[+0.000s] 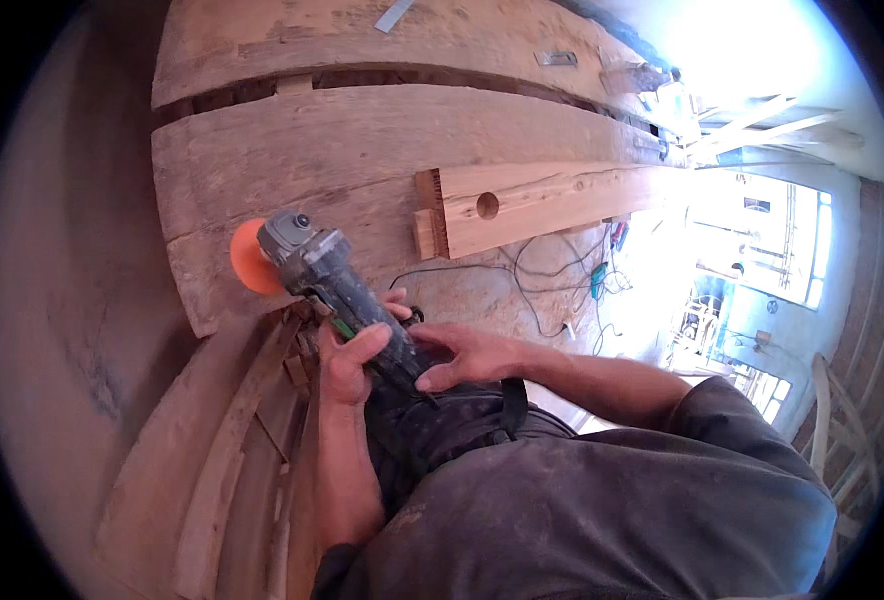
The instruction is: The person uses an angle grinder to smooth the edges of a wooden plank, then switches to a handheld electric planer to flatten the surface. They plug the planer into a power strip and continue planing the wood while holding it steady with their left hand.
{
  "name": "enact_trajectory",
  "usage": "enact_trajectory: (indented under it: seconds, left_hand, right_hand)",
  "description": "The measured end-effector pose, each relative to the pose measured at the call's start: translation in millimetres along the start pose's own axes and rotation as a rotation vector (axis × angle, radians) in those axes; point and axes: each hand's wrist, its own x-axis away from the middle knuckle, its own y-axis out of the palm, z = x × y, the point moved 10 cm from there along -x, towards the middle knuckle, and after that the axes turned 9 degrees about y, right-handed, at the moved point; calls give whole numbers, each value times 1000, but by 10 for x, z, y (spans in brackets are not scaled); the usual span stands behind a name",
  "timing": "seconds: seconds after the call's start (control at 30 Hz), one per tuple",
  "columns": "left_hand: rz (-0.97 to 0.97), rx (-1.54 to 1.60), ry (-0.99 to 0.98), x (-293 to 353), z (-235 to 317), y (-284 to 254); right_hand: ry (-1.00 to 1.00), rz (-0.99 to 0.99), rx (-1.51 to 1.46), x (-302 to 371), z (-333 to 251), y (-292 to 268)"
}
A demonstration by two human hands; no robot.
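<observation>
An angle grinder (346,292) with a dusty grey body lies across in front of my torso, its head up and to the left. On that head sits an orange disc (251,260). My left hand (346,372) is closed around the grinder's body from the left, the thumb on top. My right hand (467,355) grips the rear end of the grinder, thumb across it; its other fingers are partly hidden. Beyond the tool, a pale timber beam (552,198) with a round hole rests on wide wooden slabs (302,150).
Dark cables (527,290) loop across the dusty surface below the beam. A small metal plate (556,59) and a light strip (394,14) lie on the far slab. Curved planks (192,440) lean at lower left. Bright windows (777,235) stand at right.
</observation>
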Motion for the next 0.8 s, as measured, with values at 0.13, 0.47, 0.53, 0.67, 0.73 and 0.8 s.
enact_trajectory:
  seconds: [0.13,0.47,0.53,0.67,0.73,0.8]
  left_hand:
    - [-262,199,-15,37,-188,358]
    - [-209,408,-16,317,-448,602]
    - [-191,377,-7,374,-518,693]
    - [81,166,-31,439,-690,632]
    - [126,102,-39,471,-709,655]
    - [138,88,-27,485,-692,677]
  right_hand:
    - [184,-350,-575,-55,226,386]
    - [-1,-308,-889,302,268,446]
    - [-40,-336,-967,401,314,436]
    - [9,-253,-899,538,466,378]
    - [-37,-201,-893,603,441,333]
    - [-76,-167,-873,644,402,321]
